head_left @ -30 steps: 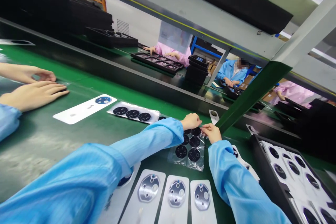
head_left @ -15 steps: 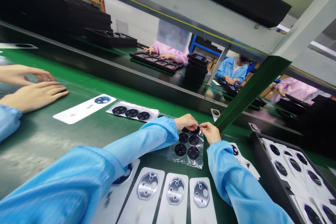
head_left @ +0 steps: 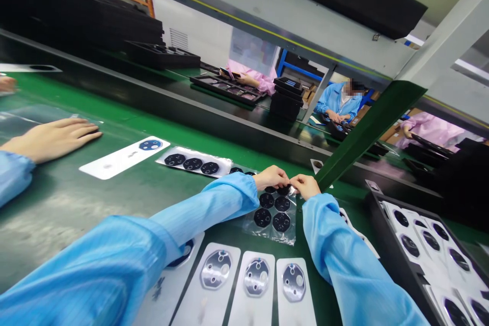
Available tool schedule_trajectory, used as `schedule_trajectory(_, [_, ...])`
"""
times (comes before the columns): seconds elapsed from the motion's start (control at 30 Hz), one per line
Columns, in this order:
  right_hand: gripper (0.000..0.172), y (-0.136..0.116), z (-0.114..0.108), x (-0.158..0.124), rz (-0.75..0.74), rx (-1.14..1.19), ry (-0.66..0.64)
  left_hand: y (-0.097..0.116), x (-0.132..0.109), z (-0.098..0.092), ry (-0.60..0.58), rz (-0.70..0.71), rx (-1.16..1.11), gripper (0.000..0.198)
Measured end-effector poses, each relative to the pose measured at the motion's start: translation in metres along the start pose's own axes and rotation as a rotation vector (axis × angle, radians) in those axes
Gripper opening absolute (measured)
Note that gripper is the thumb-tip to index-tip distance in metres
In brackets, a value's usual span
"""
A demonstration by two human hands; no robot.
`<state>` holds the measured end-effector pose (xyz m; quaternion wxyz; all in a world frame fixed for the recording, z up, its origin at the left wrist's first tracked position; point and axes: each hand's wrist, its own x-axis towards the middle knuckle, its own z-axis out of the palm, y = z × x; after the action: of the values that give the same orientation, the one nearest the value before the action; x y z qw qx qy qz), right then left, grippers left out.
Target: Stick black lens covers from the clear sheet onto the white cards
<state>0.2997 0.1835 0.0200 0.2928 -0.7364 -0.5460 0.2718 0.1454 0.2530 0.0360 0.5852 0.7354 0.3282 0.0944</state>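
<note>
A clear plastic sheet of black stickers (head_left: 274, 211) lies on the green bench, its stickers eight-sided with small holes. At its top edge my left hand (head_left: 272, 177) pinches by the upper right sticker. My right hand (head_left: 306, 186) is closed at the same corner, its fingertips nearly touching the left ones. What exactly lies between the fingertips is partly hidden. In front of me several white phone-shaped panels (head_left: 257, 280) lie in a row, each with a shiny eight-sided patch. The leftmost white panel (head_left: 168, 285) is partly covered by my left sleeve.
A co-worker's hand (head_left: 57, 137) lies flat at the left. Beside it are a white panel with a blue disc (head_left: 114, 162) and a strip of black stickers (head_left: 193, 162). A black tray (head_left: 412, 270) of white panels stands right. A green post (head_left: 372, 130) rises behind my right hand.
My right hand has moved slightly up and left, bringing its fingertips to my left ones. The co-worker's other hand has drawn away leftward. Across the bench, a pink-sleeved person now holds up a dark flat piece.
</note>
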Motion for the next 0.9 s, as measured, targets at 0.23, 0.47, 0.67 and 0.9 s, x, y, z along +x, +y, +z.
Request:
schedule_trajectory(0.23, [0.024, 0.01, 0.0, 0.007, 0.079, 0.169, -0.05, 0.003, 0.001, -0.002, 0.015, 0.067, 0.044, 0.03])
schedule_trajectory(0.47, [0.026, 0.009, 0.004, 0.01, 0.161, 0.298, -0.046, 0.0, 0.011, -0.003, 0.207, 0.124, 0.198, 0.03])
schedule_trajectory(0.67, [0.026, -0.001, -0.001, 0.006, 0.207, 0.301, -0.038, -0.001, 0.015, -0.003, 0.174, 0.2, 0.335, 0.029])
schedule_trajectory(0.9, [0.026, -0.02, -0.012, 0.012, 0.264, 0.202, -0.02, -0.005, 0.018, -0.001, 0.186, 0.257, 0.402, 0.029])
